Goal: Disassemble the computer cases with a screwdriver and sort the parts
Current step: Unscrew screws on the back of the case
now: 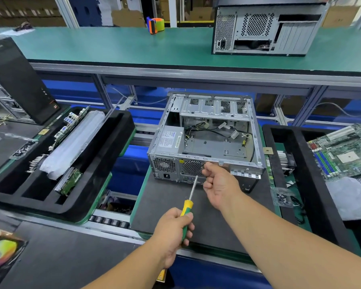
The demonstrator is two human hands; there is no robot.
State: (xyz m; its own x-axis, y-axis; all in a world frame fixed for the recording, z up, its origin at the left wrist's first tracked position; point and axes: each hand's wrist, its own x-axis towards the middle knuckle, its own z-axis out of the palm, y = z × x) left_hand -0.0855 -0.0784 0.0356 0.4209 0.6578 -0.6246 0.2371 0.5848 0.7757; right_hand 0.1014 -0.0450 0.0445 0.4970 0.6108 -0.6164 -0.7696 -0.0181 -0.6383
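Case: I see the open computer case [206, 140] lying on its side on the dark mat [206, 209], rear panel toward me, power supply [169, 140] in its left corner.
Left hand: my left hand [173, 228] grips the yellow-green screwdriver [188, 207], its tip at the rear panel below the fan grille [192, 168].
Right hand: my right hand [219, 182] is curled at the case's near top edge; whether it pinches anything I cannot tell.
Left tray: black foam tray [104, 176] holding boards and a drive.
Right tray: a motherboard [344, 153] rests on it.
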